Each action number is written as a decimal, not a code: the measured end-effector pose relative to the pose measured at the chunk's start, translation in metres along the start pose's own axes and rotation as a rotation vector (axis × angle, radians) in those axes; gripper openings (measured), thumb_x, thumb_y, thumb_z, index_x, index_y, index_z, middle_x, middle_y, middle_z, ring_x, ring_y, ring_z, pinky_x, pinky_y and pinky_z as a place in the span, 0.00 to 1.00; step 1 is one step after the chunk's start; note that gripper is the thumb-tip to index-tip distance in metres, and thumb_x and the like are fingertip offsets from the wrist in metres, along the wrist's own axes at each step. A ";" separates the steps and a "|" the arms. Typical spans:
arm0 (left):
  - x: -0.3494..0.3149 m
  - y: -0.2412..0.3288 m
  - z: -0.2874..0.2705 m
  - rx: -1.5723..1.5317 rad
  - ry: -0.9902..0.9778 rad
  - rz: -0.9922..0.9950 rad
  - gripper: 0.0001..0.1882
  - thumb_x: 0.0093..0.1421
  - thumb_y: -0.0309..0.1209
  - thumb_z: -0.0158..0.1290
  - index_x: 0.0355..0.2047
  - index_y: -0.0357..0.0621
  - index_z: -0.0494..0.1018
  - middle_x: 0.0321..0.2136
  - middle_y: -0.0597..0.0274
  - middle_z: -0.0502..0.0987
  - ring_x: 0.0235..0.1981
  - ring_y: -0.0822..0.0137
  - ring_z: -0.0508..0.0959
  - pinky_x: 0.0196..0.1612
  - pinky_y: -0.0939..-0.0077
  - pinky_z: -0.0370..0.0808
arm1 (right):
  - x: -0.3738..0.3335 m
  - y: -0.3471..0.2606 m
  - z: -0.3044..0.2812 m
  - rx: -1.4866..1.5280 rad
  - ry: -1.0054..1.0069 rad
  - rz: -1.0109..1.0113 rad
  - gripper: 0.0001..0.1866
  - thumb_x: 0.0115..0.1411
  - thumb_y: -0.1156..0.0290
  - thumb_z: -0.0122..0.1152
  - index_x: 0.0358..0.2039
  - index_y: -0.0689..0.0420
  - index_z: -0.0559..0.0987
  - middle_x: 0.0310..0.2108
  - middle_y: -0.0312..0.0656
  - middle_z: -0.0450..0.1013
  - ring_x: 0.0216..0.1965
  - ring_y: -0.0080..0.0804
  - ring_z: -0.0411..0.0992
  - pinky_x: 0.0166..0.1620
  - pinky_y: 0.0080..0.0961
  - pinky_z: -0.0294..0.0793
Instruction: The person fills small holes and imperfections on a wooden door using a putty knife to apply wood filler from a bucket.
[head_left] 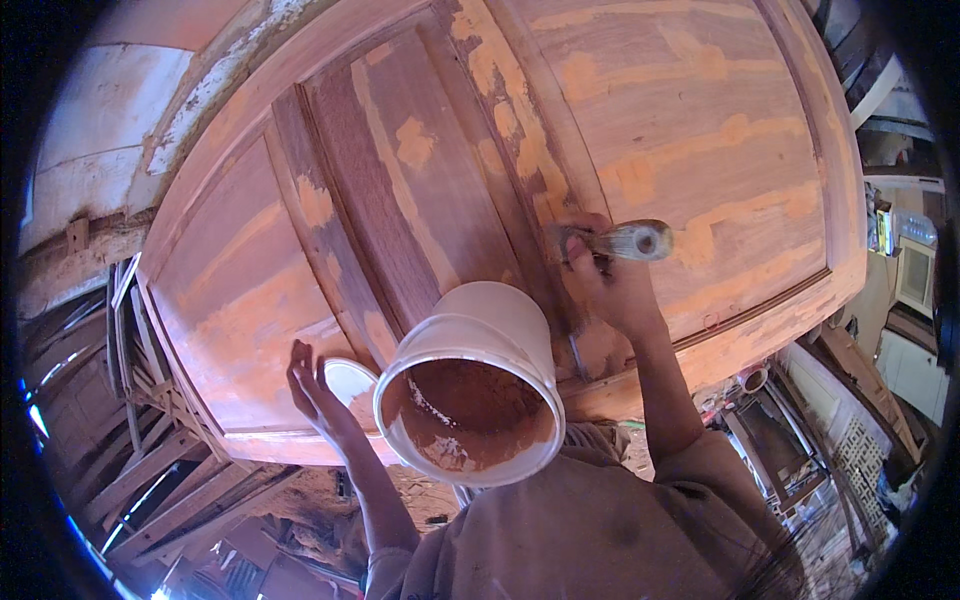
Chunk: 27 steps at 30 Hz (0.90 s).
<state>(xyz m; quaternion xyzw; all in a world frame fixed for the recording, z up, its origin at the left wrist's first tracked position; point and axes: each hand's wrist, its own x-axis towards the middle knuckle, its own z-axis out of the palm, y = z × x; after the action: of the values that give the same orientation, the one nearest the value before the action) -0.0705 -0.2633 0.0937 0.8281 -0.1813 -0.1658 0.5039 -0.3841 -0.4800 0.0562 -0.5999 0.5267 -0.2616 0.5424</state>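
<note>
My right hand [608, 285] is closed around the pale, rounded handle of a putty knife [640, 240]; its working end is blurred against the wood. It is over a large wooden door [420, 200] with raised panels and orange filler patches. My left hand [316, 388] holds nothing, its fingers stretched out, above the door's lower left part. Right beside it is a white round lid [350, 382]. Between my forearms is a white plastic bucket [520, 325], its mouth facing me. Reddish-brown paste [475, 415] coats its inside; what the bucket rests on is hidden.
Stacked timber [150, 480] lies at the lower left. Pale, worn boards [110, 100] stand at the upper left. At the right are a dark wooden frame [775, 440], a perforated white panel [862, 485] and a clear plastic bottle [912, 228].
</note>
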 end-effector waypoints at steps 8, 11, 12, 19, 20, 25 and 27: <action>-0.064 -0.006 -0.020 -0.219 0.025 -0.139 0.25 0.69 0.47 0.38 0.51 0.38 0.68 0.52 0.52 0.72 0.48 0.61 0.74 0.51 0.66 0.69 | 0.002 0.012 0.006 0.462 -0.330 0.096 0.12 0.59 0.77 0.44 0.37 0.62 0.77 0.44 0.47 0.76 0.50 0.33 0.71 0.54 0.29 0.67; -0.078 -0.011 -0.023 -0.297 0.003 -0.207 0.24 0.69 0.47 0.39 0.51 0.38 0.68 0.52 0.53 0.71 0.49 0.62 0.73 0.51 0.67 0.68 | 0.016 0.013 0.011 0.416 -0.425 0.198 0.11 0.60 0.73 0.44 0.34 0.61 0.76 0.45 0.48 0.75 0.54 0.36 0.68 0.60 0.33 0.61; -0.082 -0.012 -0.023 -0.301 0.016 -0.205 0.24 0.69 0.47 0.39 0.51 0.38 0.68 0.52 0.53 0.71 0.49 0.62 0.73 0.51 0.67 0.68 | 0.019 0.013 0.012 0.412 -0.437 0.191 0.11 0.60 0.73 0.44 0.34 0.61 0.76 0.45 0.48 0.75 0.54 0.36 0.68 0.60 0.33 0.61; -0.098 -0.008 -0.029 -0.365 0.048 -0.247 0.23 0.69 0.46 0.39 0.52 0.39 0.67 0.53 0.53 0.71 0.49 0.62 0.73 0.52 0.69 0.67 | 0.022 0.002 0.025 0.356 -0.440 0.349 0.11 0.63 0.72 0.44 0.33 0.60 0.76 0.46 0.48 0.75 0.55 0.37 0.68 0.61 0.31 0.59; -0.099 -0.008 -0.030 -0.358 0.057 -0.262 0.23 0.70 0.46 0.39 0.52 0.39 0.67 0.52 0.53 0.71 0.48 0.62 0.73 0.52 0.69 0.67 | 0.021 -0.002 0.028 0.367 -0.402 0.406 0.11 0.63 0.72 0.44 0.32 0.60 0.76 0.46 0.48 0.75 0.55 0.37 0.68 0.61 0.31 0.59; -0.104 -0.010 -0.032 -0.382 0.046 -0.256 0.23 0.70 0.45 0.39 0.53 0.39 0.67 0.51 0.54 0.72 0.48 0.63 0.73 0.51 0.69 0.67 | 0.028 0.005 0.032 0.398 -0.379 0.285 0.10 0.63 0.72 0.45 0.33 0.61 0.76 0.46 0.48 0.75 0.55 0.36 0.68 0.60 0.30 0.60; -0.103 -0.008 -0.032 -0.359 0.036 -0.268 0.23 0.70 0.45 0.39 0.53 0.39 0.67 0.51 0.54 0.72 0.47 0.63 0.73 0.51 0.70 0.67 | 0.037 0.016 0.033 0.429 -0.382 0.242 0.10 0.63 0.72 0.45 0.33 0.61 0.76 0.45 0.47 0.75 0.54 0.36 0.68 0.59 0.29 0.61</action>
<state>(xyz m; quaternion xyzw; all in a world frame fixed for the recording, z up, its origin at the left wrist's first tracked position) -0.1457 -0.1866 0.1098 0.7446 -0.0285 -0.2461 0.6198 -0.3492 -0.4993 0.0226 -0.4431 0.4156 -0.1826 0.7730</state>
